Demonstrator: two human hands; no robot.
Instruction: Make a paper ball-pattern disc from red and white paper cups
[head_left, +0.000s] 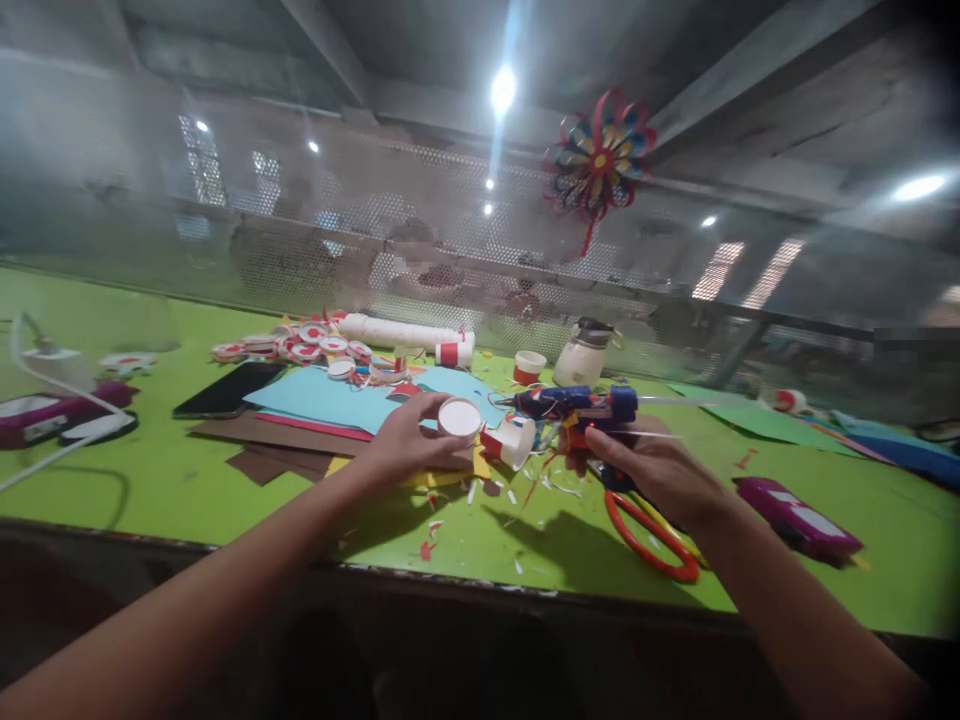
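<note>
- Lower right, nearest: orange-handled scissors [679, 573] lie on the green tabletop [165, 480] below the right hand [649, 465]; the wrist is best carried over their loops.
- Lower centre: loose paper scraps [428, 550] litter the surface; one could stick to wet glue, so brushing them aside seems wise.
- Right of centre: the right hand is wrapped around a dark-blue hot-glue gun [577, 402], its clear glue stick [694, 399] jutting from the back. A light, even squeeze should lay a neater bead than a hard one.
- Centre: the left hand [405, 440], apart from the right, pinches a shallow white paper-cup base [458, 417] at its edge. The nozzle points left towards it without touching; fingertips belong well back, as the tip is probably hot.
- Just right of that base: a red-and-white paper cup [514, 443] lies tipped below the nozzle, where drips could land.
- Beyond, right of centre: an upright paper cup [529, 367] and a dark-lidded jar [582, 358] stand behind the gun.
</note>
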